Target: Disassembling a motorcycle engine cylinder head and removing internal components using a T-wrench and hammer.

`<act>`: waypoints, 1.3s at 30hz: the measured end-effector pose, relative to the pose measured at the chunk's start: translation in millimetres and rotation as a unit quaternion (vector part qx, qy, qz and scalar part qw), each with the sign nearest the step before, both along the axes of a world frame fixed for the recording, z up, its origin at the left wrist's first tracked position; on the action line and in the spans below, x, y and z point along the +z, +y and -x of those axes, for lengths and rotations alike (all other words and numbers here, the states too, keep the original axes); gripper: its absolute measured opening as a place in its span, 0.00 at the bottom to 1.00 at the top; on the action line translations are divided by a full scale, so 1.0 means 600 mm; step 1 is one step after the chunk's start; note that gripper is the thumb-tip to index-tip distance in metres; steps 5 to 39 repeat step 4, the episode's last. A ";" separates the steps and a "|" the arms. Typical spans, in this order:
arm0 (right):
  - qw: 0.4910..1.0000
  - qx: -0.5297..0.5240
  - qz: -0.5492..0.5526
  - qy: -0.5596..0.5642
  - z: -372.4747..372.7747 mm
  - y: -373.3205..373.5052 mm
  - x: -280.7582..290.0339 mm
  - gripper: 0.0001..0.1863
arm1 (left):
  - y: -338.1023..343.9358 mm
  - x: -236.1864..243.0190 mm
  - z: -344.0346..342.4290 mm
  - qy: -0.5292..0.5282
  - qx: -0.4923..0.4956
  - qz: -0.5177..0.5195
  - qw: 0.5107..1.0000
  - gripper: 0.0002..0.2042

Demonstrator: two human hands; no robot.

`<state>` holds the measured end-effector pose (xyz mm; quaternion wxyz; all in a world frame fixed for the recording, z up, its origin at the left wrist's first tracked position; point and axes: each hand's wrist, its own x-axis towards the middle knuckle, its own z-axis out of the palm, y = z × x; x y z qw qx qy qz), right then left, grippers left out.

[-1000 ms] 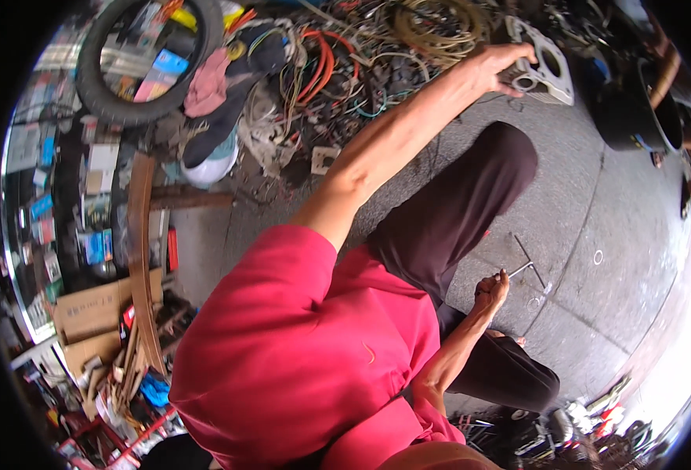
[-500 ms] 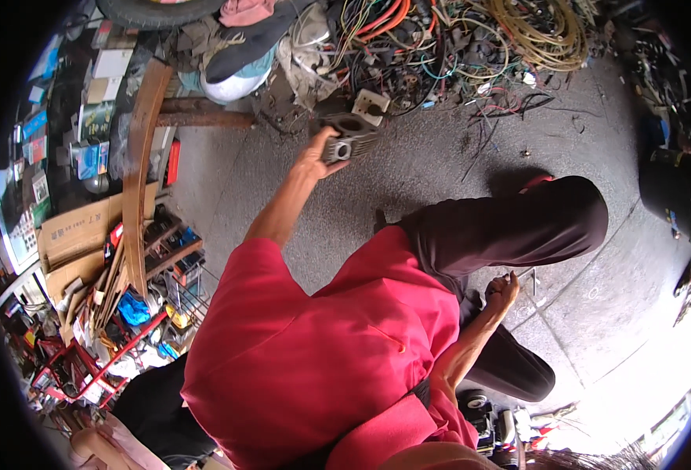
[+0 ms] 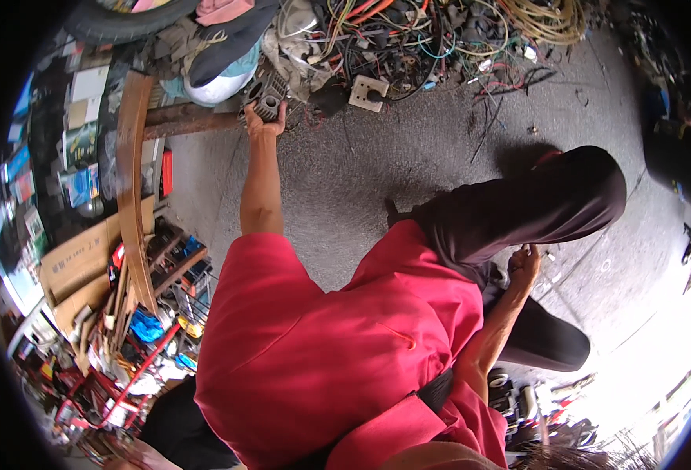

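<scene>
At the far left end of my reach, my left hand (image 3: 265, 121) grips a grey finned metal engine cylinder (image 3: 269, 94) from its near side. Round openings show in its face. It sits beside the end of a wooden beam and against a heap of cloth. My right hand (image 3: 525, 265) is closed low down beside my dark-trousered knee. A small bright bit of metal (image 3: 549, 254) shows just past its fingers; what lies inside the fist is hidden.
A white power socket block (image 3: 368, 93) with a black plug lies on the grey floor (image 3: 322, 196). Tangled cables (image 3: 439, 47) cover the far side. An upright wooden plank (image 3: 132, 172) and cardboard (image 3: 87, 251) stand at the left. A black bucket (image 3: 678, 160) is at the right.
My left hand has carried the engine cylinder leftward and farther away, from beside the socket block to the cloth heap. My right hand has shifted slightly right and away from me.
</scene>
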<state>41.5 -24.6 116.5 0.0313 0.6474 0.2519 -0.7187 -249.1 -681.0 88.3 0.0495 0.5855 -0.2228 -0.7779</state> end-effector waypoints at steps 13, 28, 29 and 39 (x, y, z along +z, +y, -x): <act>0.999 -0.016 -0.018 0.047 -0.014 -0.029 0.006 0.16 | 0.013 -0.036 0.074 0.012 -0.149 0.067 0.987 0.20; 0.999 -0.016 -0.018 0.047 -0.014 -0.029 0.006 0.16 | 0.013 -0.036 0.074 0.012 -0.149 0.067 0.987 0.20; 0.999 -0.016 -0.018 0.047 -0.014 -0.029 0.006 0.16 | 0.013 -0.036 0.074 0.012 -0.149 0.067 0.987 0.20; 0.999 -0.016 -0.018 0.047 -0.014 -0.029 0.006 0.16 | 0.013 -0.036 0.074 0.012 -0.149 0.067 0.987 0.20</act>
